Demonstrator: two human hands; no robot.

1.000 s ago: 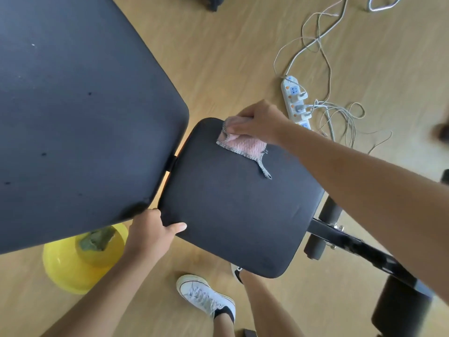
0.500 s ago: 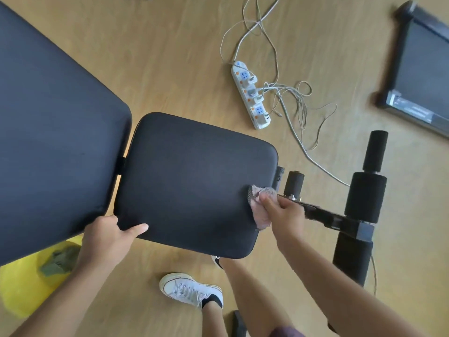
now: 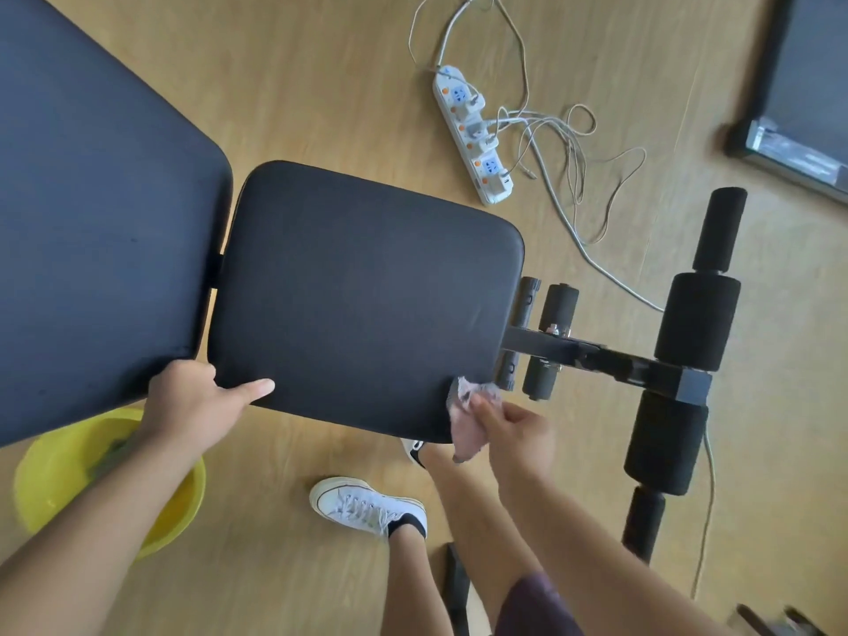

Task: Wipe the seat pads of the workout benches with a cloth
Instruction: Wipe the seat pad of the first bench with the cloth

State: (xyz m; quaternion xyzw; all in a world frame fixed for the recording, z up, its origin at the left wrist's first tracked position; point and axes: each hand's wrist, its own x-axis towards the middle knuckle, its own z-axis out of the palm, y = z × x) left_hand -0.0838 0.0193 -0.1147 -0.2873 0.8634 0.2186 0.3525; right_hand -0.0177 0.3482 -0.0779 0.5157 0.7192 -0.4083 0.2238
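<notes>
The black seat pad [image 3: 362,291] of the workout bench fills the middle of the view, with the larger black back pad [image 3: 92,222] to its left. My right hand [image 3: 514,433] holds a pink cloth [image 3: 468,420] against the pad's near right corner and side edge. My left hand [image 3: 197,401] grips the near left corner of the seat pad, thumb lying along its front edge.
A yellow basin [image 3: 59,488] with a green cloth in it sits on the wooden floor under my left arm. Black foam leg rollers [image 3: 693,323] stick out to the right. A white power strip [image 3: 472,135] with tangled cables lies beyond the seat. My shoe [image 3: 362,502] stands below.
My right hand has carried the cloth from the far side of the seat pad across to its right edge, then down to the near right corner. The left hand keeps its grip.
</notes>
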